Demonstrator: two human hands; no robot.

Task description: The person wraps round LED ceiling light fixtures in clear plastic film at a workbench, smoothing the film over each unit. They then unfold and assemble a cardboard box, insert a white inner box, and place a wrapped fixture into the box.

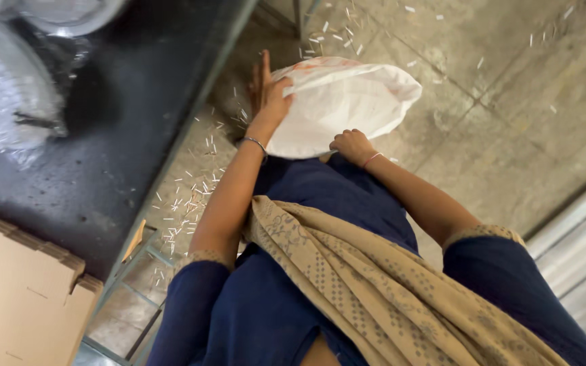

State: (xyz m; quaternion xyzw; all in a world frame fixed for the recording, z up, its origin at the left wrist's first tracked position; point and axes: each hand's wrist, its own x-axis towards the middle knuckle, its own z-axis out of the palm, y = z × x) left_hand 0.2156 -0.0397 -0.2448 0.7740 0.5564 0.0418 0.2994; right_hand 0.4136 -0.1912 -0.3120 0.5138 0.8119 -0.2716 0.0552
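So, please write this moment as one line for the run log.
left hand: grips white sack edge | right hand: grips sack near edge | floor: scattered white sticks

The floor (510, 102) was grey stone or concrete laid in large slabs, with dark joints running slantwise between them. Small pale sticks (191, 196) lay scattered over it, thickest along the edge of a dark table (130, 115) and thinner toward the far corner. The table had a black top and a grey metal frame. On it sat clear plastic bags (8, 88) (their contents too blurred to tell) and a flat brown cardboard box (15, 298). A ribbed metal panel (578, 251) stood at the right edge. Light was soft and even.
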